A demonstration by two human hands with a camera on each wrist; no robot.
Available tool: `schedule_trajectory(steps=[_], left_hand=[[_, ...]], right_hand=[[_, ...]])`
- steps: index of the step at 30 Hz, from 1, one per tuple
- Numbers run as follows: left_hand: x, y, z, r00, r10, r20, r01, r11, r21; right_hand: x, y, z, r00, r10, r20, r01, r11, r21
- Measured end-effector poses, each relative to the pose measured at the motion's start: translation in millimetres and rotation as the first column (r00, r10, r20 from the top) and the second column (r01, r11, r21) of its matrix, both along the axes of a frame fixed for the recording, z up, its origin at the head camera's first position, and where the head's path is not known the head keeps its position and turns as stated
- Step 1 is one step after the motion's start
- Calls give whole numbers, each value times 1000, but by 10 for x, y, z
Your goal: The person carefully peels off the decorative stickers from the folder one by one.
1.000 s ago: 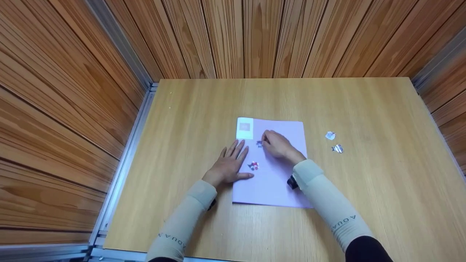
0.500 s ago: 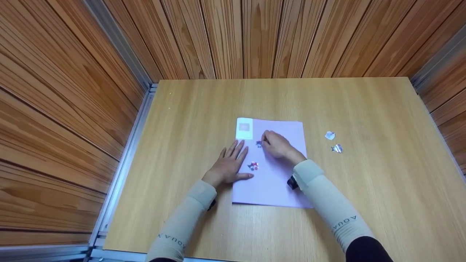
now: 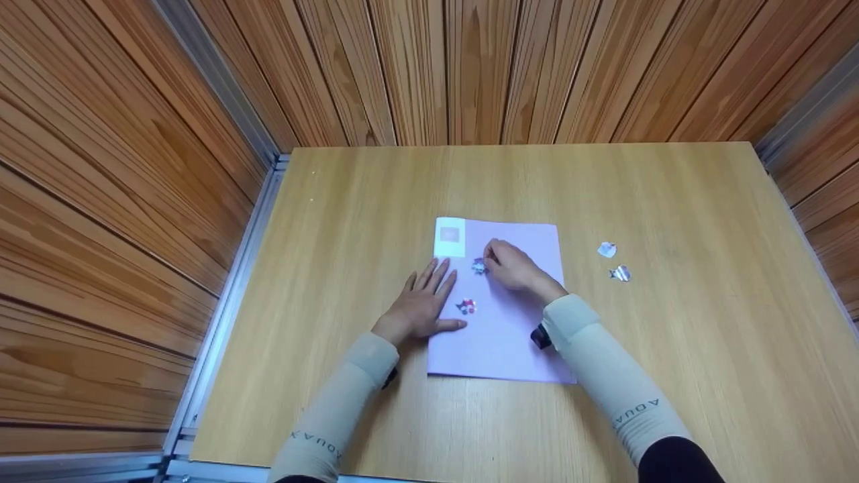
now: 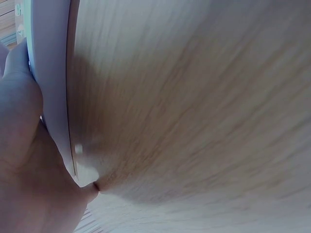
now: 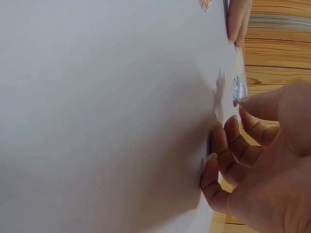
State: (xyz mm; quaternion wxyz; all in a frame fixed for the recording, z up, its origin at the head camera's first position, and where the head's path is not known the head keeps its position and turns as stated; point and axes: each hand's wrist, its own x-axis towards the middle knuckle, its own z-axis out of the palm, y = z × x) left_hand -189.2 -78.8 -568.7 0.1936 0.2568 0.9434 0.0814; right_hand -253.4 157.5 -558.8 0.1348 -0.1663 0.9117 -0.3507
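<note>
A pale purple booklet (image 3: 500, 355) with a white label at its upper left lies on the wooden table. Spread flat, my left hand (image 3: 421, 310) rests on the booklet's left edge. Between thumb and finger my right hand (image 3: 513, 265) pinches a small bluish sticker (image 3: 478, 266) over the upper part of the cover. The right wrist view shows this sticker (image 5: 238, 90) at the thumb tip, raised a little, with its shadow on the cover. A red and grey sticker (image 3: 466, 306) is on the cover near my left thumb.
To the right of the booklet, a whitish sticker (image 3: 607, 249) and a silvery fish-shaped sticker (image 3: 621, 273) lie on the table (image 3: 698, 322). Wood-plank walls and a metal frame (image 3: 235, 268) bound the table at the back and left.
The pinched sticker has turned slightly, and more of its bluish face shows now. My right hand has shifted only slightly; my left hand keeps its place.
</note>
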Motion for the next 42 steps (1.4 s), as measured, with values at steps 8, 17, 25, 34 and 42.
schedule_trajectory(steps=[8,17,25,34,42], left_hand=[[-5,10,-12,1000,4,3,-4,1000,11],[-17,25,-39,1000,-7,-13,7,1000,10],[3,7,-18,1000,-13,-16,13,1000,5],[15,4,-9,1000,-6,-16,6,1000,19],[13,-5,-13,1000,-12,-27,13,999,43]], right_hand=[[12,16,2,1000,-7,13,7,1000,-3],[35,89,1,1000,0,-4,0,999,-39],[77,157,38,999,32,-14,-34,996,-88],[113,334,191,1000,-15,6,16,995,-95],[140,571,302,999,-47,21,49,996,-80]])
